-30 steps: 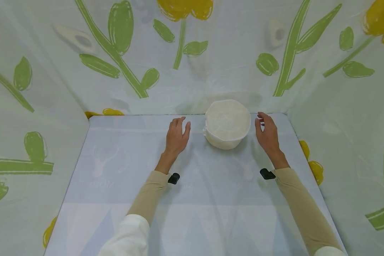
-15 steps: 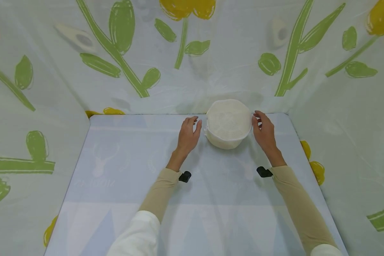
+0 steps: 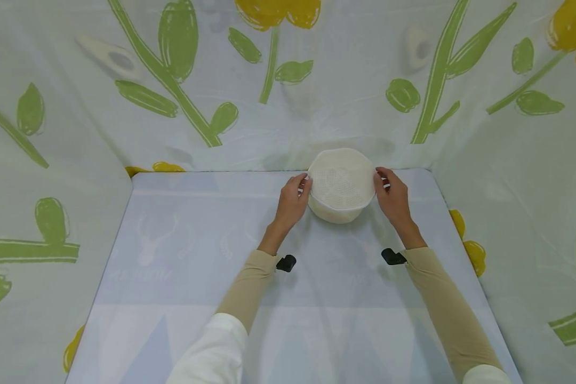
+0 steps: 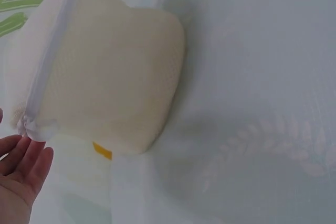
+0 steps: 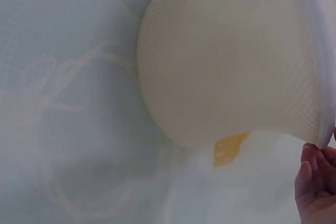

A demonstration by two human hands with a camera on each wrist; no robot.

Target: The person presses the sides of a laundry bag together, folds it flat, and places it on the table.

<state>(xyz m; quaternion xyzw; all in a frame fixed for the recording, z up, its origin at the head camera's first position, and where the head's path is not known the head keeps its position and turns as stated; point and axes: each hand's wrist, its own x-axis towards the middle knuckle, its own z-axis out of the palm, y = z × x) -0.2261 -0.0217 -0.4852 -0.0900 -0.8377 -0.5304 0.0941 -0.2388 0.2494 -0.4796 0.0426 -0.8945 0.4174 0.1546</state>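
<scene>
A cream mesh laundry bag [image 3: 342, 181] with a round top and a white zipped rim stands upright at the table's back edge. At its left side, my left hand [image 3: 292, 201] holds the rim with its fingertips, beside a small gathered tab [image 4: 37, 128] seen in the left wrist view. My right hand [image 3: 394, 198] pinches the rim on the opposite side. In the right wrist view the right fingertips [image 5: 310, 153] meet the bag's lower rim corner. The mesh wall bulges between rim and base, and the bag's inside is hidden.
The pale blue table covering [image 3: 197, 240] carries faint printed deer and triangles. Behind and at both sides hang white curtains [image 3: 336, 117] with green stems and yellow flowers. Black wrist cameras [image 3: 286, 263] hang under both cuffs.
My left hand has moved right, from beside the bag to its rim. The right hand has come in leftward to the opposite rim. The bag has stayed in place.
</scene>
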